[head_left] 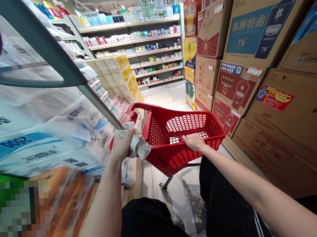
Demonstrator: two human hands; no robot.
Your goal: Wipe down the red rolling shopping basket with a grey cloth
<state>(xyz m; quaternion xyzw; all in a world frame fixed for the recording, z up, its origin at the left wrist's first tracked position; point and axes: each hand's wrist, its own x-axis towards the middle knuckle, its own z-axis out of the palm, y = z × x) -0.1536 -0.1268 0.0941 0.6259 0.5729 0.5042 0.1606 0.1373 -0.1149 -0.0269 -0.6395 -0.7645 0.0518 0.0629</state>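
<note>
A red plastic shopping basket (159, 132) on wheels stands on the tiled floor in front of my knees. My left hand (124, 144) is closed round a crumpled grey-white cloth (138, 146), held against the basket's near left corner, below its red handle (147, 106). My right hand (194, 142) rests on the basket's near rim, fingers curled over the edge and into the basket. Nothing shows inside the basket.
Stacked brown cartons (282, 118) with liquor prints wall the right side. Wrapped packs of tissue paper (41, 140) fill the left, with a grey metal rail (98, 100) across them. Shelves of small goods (149, 51) close the aisle's far end. I am crouched, dark trousers (228, 207) below.
</note>
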